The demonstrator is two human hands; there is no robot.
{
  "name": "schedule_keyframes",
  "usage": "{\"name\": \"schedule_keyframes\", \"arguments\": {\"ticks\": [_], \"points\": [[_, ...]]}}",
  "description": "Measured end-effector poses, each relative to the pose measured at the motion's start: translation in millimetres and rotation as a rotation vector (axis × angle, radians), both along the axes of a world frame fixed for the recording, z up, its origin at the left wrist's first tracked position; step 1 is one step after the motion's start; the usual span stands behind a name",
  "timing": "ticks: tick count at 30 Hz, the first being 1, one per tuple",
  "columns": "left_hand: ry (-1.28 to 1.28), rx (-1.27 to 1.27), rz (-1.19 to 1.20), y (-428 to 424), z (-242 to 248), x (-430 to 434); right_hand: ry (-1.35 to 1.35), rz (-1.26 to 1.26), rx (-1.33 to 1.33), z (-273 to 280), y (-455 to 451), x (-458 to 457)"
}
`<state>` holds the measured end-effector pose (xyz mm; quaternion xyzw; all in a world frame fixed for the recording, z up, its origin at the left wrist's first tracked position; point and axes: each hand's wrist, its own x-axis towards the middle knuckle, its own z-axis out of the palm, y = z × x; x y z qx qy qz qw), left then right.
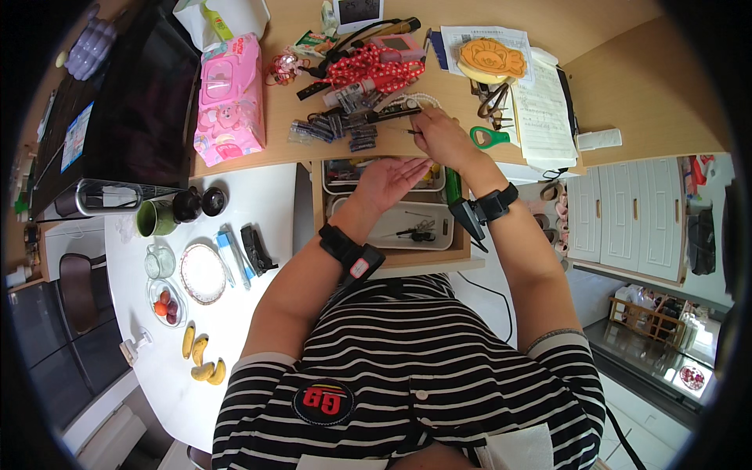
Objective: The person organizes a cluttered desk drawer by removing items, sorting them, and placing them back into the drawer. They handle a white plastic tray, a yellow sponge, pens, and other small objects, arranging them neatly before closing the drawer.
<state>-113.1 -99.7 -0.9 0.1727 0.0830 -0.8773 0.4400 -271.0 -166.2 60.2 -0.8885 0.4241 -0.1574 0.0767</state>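
My right hand (437, 132) is over the front of the wooden desktop, fingers bent around or touching a thin dark item (411, 131); its grip is partly hidden. My left hand (390, 181) is palm up with fingers extended above the open wooden drawer (399, 257), nothing seen in it. Inside the drawer are a white tray (388, 226) with small metal tools and another tray with mixed items behind it. Several batteries (317, 130), a red polka-dot cloth strap (376, 67), a pearl string and a green-handled opener (489, 138) lie on the desktop.
A pink wipes pack (229, 100) stands left, beside a black glossy appliance (135, 100). Papers (546, 111) lie right. On the white table at left are a plate (202, 274), glass mug (159, 261), fruit bowl, bananas (200, 351) and green cup (155, 218).
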Motion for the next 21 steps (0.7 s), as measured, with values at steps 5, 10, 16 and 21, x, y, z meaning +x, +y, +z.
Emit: {"name": "schedule_keyframes", "arguments": {"ticks": [5,10,16,21], "points": [[0.23,-0.016,-0.045,-3.6,-15.7,2.3,0.005,0.029,0.197,9.4,11.7,-0.8],[0.068,-0.087,-0.025,1.6,-13.0,-1.3,0.04,0.031,0.134,11.1,42.4,1.7],[-0.176,-0.134,-0.036,11.7,-0.7,-2.4,0.064,-0.035,0.113,6.2,67.6,2.5],[-0.293,-0.142,-0.136,29.0,-12.5,-0.5,-0.045,-0.025,0.049,-11.6,95.8,-2.6]]}}
